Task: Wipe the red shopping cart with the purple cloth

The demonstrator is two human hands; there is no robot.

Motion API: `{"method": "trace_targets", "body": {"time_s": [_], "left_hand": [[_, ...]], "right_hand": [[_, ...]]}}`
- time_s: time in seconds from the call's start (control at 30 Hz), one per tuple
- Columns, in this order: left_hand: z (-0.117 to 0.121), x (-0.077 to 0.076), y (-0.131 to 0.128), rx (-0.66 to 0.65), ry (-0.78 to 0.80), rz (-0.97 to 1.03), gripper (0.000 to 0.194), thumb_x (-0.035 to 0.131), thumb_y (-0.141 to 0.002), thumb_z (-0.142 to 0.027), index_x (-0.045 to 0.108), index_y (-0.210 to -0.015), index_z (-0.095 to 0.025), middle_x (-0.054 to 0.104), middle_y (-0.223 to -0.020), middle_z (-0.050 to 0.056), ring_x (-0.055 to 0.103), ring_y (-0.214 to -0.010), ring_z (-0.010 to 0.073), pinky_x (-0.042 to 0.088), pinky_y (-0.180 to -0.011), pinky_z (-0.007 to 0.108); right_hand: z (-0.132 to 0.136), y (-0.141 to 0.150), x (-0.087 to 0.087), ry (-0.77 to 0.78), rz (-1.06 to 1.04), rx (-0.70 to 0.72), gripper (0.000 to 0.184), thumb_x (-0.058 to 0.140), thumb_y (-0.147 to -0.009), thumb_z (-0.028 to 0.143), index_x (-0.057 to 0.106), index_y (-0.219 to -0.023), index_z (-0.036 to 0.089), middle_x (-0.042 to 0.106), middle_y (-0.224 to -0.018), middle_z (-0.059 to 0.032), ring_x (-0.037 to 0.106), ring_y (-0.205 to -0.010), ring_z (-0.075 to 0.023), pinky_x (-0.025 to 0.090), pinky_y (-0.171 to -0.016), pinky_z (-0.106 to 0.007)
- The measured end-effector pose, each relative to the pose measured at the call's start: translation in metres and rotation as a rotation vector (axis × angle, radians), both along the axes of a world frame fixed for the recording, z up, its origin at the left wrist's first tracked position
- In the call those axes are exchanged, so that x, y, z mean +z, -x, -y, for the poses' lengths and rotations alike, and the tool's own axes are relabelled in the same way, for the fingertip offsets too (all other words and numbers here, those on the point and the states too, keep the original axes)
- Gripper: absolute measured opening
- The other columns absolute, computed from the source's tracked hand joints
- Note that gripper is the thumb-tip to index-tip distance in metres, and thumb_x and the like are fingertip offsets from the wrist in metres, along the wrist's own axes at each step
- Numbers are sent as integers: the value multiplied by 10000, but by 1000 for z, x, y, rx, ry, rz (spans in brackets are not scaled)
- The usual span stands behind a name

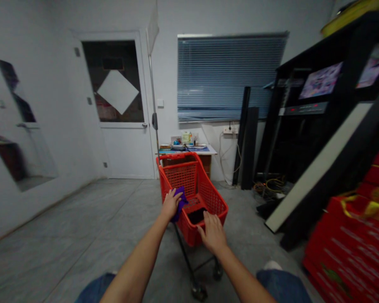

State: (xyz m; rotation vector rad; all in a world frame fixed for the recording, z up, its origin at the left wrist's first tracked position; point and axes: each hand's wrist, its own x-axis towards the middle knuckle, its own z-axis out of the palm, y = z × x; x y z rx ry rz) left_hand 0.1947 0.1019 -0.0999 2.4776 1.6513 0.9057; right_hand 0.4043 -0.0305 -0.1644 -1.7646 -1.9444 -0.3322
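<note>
red cartons point(350, 248) stacked right of the shopping cart point(189, 176), black rack point(300, 143) behind

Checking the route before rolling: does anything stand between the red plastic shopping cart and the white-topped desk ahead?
Nothing visible does. The grey concrete floor beyond the red plastic shopping cart shows no obstacle, though the basket hides part of it. Tall black panels and yellow cables sit right of that line, near the white-topped desk.

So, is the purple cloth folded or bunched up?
Bunched: the purple cloth hangs crumpled from the left hand, with no flat folded edges showing.
</note>
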Motion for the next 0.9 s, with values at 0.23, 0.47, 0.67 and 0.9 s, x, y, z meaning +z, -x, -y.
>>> {"method": "trace_targets", "body": {"time_s": [0.23, 0.47, 0.67, 0.9], "left_hand": [[54, -39, -22, -117, -94, -5, 387, 468, -989, -274, 583, -1357, -313, 405, -1573, 80, 328, -1474, 283, 286, -1193, 567], [48, -26, -15, -111, -111, -52, 366, 473, -990, -296, 610, -1329, -318, 460, -1538, 83, 344, -1466, 289, 302, -1188, 547], [21, -9, -4, 53, -41, 44, 368, 465, -983, -254, 626, -1314, -252, 450, -1539, 122, 369, -1450, 312, 334, -1163, 569], [94, -54, -18, -119, -142, 0, 395, 471, -980, -238, 595, -1342, -333, 400, -1578, 62, 307, -1483, 290, 307, -1183, 569]], "right_hand": [[-11, -6, -10, -29, -2, -9, 650, 416, -975, 478, 427, -1476, 64, 478, -1500, -178, 439, -1382, -299, 274, -1189, -470], [0, -2, 11, 89, -35, 2, 616, 443, -973, 451, 412, -1504, 140, 414, -1552, -148, 372, -1435, -284, 229, -1207, -455], [7, 19, 18, 126, -70, -37, 633, 466, -965, 436, 363, -1533, 178, 384, -1573, -133, 361, -1441, -280, 225, -1205, -458], [0, 6, 22, 95, -56, 66, 564, 443, -975, 436, 458, -1479, 184, 478, -1509, -137, 424, -1391, -275, 269, -1178, -462]]}}
